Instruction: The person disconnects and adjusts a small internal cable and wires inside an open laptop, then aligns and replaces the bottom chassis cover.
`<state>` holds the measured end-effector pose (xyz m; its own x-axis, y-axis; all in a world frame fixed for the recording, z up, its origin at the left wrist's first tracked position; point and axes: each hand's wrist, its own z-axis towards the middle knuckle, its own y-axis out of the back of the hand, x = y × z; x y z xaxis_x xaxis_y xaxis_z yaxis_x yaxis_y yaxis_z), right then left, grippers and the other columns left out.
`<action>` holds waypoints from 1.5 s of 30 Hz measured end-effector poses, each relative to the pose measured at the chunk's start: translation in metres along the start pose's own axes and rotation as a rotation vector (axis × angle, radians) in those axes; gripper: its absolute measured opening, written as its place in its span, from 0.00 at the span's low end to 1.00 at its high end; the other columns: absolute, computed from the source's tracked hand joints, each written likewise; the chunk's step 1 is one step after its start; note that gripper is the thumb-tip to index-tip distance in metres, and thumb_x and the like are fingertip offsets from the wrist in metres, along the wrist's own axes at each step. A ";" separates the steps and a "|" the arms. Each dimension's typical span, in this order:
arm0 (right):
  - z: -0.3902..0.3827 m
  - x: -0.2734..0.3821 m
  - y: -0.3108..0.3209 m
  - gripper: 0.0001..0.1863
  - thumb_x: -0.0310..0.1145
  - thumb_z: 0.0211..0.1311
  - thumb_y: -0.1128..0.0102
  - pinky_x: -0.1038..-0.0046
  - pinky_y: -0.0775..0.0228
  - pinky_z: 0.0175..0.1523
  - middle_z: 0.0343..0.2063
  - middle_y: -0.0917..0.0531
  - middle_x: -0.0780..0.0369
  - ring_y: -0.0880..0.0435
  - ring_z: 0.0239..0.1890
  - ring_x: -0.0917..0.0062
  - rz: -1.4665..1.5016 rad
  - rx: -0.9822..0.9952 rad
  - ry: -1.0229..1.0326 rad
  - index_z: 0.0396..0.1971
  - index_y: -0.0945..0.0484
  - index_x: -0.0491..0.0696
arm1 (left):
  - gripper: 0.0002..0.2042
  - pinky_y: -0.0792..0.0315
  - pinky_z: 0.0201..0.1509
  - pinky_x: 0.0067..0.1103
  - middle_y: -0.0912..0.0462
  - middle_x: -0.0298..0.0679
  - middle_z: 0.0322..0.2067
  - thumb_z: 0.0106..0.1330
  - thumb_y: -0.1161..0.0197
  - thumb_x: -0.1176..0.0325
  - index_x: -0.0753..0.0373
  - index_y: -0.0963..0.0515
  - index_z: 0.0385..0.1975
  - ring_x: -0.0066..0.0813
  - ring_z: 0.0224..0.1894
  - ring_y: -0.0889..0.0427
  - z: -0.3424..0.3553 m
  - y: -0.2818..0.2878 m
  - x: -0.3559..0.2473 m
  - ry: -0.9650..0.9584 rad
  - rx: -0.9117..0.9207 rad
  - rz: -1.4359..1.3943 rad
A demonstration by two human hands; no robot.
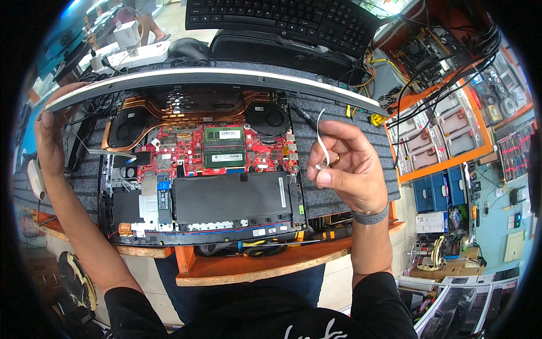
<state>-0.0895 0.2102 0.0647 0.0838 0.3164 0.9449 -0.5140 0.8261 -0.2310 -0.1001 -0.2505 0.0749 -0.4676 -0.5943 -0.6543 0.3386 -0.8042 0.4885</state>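
Note:
An opened laptop (231, 195) lies in front of me. It shows a red circuit board (189, 150), two green memory modules (223, 134), copper heat pipes, two black fans (268, 118) and a large black battery (228, 198). A long thin panel (226, 79) stands tilted along its far edge, seen almost edge-on. My left hand (52, 127) is closed around the panel's left end. Beside the laptop's right edge, my right hand (347, 164) pinches a curved, narrow white strip (323, 138) between thumb and fingers, held off the mat. Whether the strip is a ribbon cable is unclear.
A grey ribbed mat (324, 198) covers the orange-edged bench. Behind the panel are a black keyboard (282, 17), a mouse (189, 50) and a white power strip (138, 55). Tools (282, 243) lie under the front edge. Cables hang by an orange rack (446, 164) at right.

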 end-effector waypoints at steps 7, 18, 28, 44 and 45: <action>0.000 0.002 0.000 0.28 0.18 0.47 0.39 0.77 0.25 0.34 0.27 0.22 0.59 0.20 0.28 0.77 0.069 0.017 -0.014 0.51 0.35 0.38 | 0.35 0.38 0.56 0.31 0.23 0.45 0.44 0.58 0.58 0.36 0.65 0.27 0.45 0.33 0.50 0.27 -0.001 0.000 0.001 0.006 -0.008 0.015; -0.002 0.004 0.009 0.07 0.27 0.54 0.42 0.84 0.36 0.26 0.20 0.24 0.63 0.28 0.20 0.84 -0.010 -0.072 0.093 0.30 0.27 0.39 | 0.35 0.39 0.56 0.31 0.24 0.45 0.44 0.57 0.58 0.35 0.65 0.27 0.45 0.34 0.50 0.27 -0.001 0.000 0.000 0.004 -0.008 0.014; 0.009 0.004 0.033 0.09 0.30 0.57 0.43 0.88 0.42 0.30 0.27 0.25 0.70 0.34 0.27 0.92 -0.682 -0.365 0.019 0.35 0.25 0.40 | 0.32 0.41 0.59 0.34 0.26 0.45 0.48 0.63 0.62 0.40 0.66 0.30 0.49 0.36 0.53 0.30 -0.002 0.007 0.016 -0.011 0.000 -0.074; 0.023 -0.033 0.016 0.16 0.32 0.62 0.51 0.83 0.32 0.35 0.39 0.21 0.60 0.25 0.34 0.85 -0.307 -0.005 -0.126 0.49 0.30 0.43 | 0.25 0.48 0.64 0.41 0.32 0.45 0.53 0.65 0.58 0.49 0.63 0.34 0.52 0.39 0.58 0.34 -0.007 0.034 0.061 0.001 -0.081 -0.276; 0.023 -0.033 0.017 0.16 0.31 0.61 0.50 0.83 0.32 0.34 0.38 0.21 0.61 0.25 0.35 0.85 -0.313 -0.004 -0.138 0.48 0.29 0.43 | 0.26 0.48 0.64 0.41 0.31 0.45 0.53 0.65 0.58 0.49 0.63 0.34 0.53 0.39 0.57 0.34 -0.008 0.036 0.061 0.007 -0.082 -0.247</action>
<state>-0.1209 0.2029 0.0353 0.1207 -0.0191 0.9925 -0.4782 0.8750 0.0750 -0.1097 -0.3151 0.0479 -0.5387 -0.3793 -0.7523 0.2799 -0.9228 0.2648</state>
